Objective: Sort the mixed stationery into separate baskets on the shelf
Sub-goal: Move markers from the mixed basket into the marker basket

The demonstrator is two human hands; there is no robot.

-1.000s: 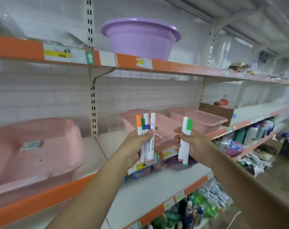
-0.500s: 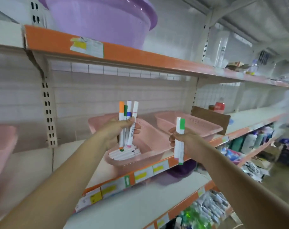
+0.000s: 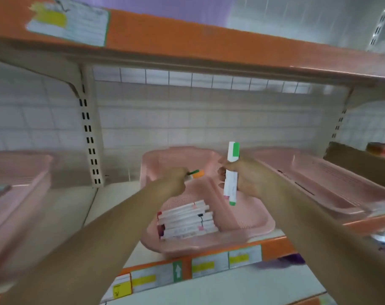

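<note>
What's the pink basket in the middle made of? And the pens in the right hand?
The pink basket looks like plastic: even matte pink, rounded moulded rim, floor dotted with tiny holes. The pens in the right hand look plastic too: smooth white barrels, a green cap. The picture is blurry, so that's a guess.

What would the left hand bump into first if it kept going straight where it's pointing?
Probably the back wall of the middle pink basket: the left hand, gripping markers, points over that basket toward it. Depth is blurry, so the right hand beside it could be brushed first.
</note>
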